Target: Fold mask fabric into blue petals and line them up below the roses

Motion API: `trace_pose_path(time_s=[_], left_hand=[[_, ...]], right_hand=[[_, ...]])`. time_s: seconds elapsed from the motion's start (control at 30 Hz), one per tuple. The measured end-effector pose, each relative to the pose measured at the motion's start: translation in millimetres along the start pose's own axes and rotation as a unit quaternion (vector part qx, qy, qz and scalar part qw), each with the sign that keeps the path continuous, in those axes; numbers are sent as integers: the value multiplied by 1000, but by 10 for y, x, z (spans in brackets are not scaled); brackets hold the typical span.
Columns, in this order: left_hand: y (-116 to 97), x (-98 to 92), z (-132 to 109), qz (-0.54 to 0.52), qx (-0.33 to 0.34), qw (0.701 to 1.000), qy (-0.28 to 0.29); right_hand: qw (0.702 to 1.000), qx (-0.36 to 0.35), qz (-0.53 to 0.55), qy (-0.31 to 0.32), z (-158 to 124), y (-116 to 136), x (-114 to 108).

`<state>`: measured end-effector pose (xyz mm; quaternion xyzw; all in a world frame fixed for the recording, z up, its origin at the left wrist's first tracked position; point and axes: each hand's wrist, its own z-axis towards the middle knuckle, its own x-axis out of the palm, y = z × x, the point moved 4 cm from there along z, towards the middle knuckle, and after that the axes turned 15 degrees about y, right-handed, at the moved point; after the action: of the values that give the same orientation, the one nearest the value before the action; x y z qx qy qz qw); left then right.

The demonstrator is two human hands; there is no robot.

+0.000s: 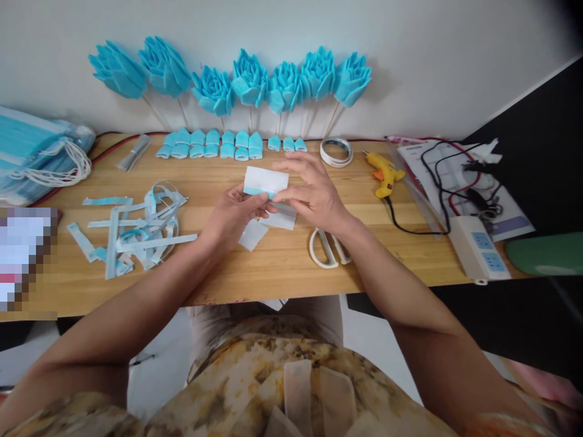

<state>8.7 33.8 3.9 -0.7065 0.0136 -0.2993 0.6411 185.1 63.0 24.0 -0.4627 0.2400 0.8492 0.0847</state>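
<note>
Between my hands is a small white rectangular piece of mask fabric (266, 178) with a blue strip along its lower edge. My left hand (237, 212) pinches its lower left part, the thumb lying over the blue strip. At the lower right corner, my right hand (314, 191) grips it between thumb and a finger, with the other fingers raised and curved. Loose white fabric pieces (253, 235) lie on the table just below. A pair of scissors with white handles (322, 249) rests near my right wrist, its blades hidden.
Blue fabric flowers (250, 79) on sticks lean on the wall behind rows of folded blue petals (212, 144). Left are cut strips (146, 243) and stacked masks (31, 145). Right are a tape roll (336, 152), a yellow glue gun (385, 173) with its cord and a power strip (480, 246).
</note>
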Motion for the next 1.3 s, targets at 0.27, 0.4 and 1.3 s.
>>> trace_pose_path(time_s=[0.27,0.4,1.3], left_hand=[[-35,-16,-10,6,15,1000,-10],[-23,-40,2,32,34,999,-20],[-49,-15,-13,-35,-31,998,-34]], right_hand=[[973,127,182,-56,-17,15,-92],[906,211,366,-33,-10,24,-5],[998,21,-56,-8,19,97,-66]])
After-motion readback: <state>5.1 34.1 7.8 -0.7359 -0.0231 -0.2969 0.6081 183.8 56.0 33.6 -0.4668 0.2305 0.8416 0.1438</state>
